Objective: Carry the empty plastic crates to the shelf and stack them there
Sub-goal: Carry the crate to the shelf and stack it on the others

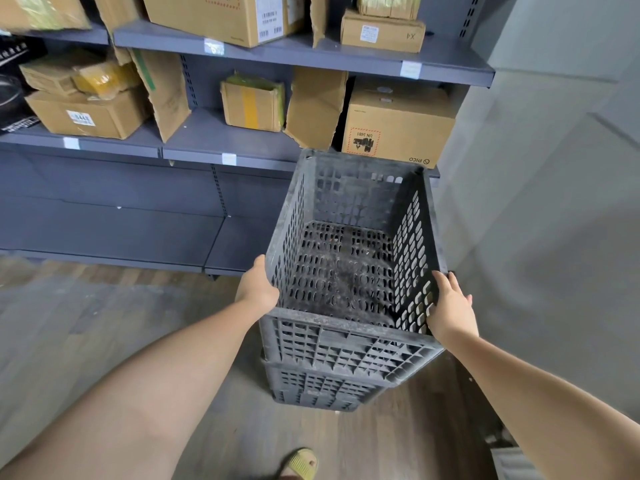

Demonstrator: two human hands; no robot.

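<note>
The top crate, black and perforated, sits nested on a second crate of the same kind, and the pair is in front of the shelf, near its right end. Nothing lies inside the top crate but some dark dirt on its floor. Whether the lower crate rests on the floor or hangs in the air cannot be told.

The left hand is against the crate's left wall near the closest corner, thumb up along the rim; its fingers are out of sight on the outside of the wall, so how far they curl cannot be told. The right hand lies flat against the outside of the right wall, just under the rim, fingers nearly straight and slightly spread, pointing away from the person. The two hands press the crate between them from either side.

Behind, the grey shelf carries cardboard boxes on its upper two levels, some torn; the lowest level shows bare board. A grey wall stands to the right. At the bottom edge a foot in a yellow-green slipper stands on the wood-pattern floor.
</note>
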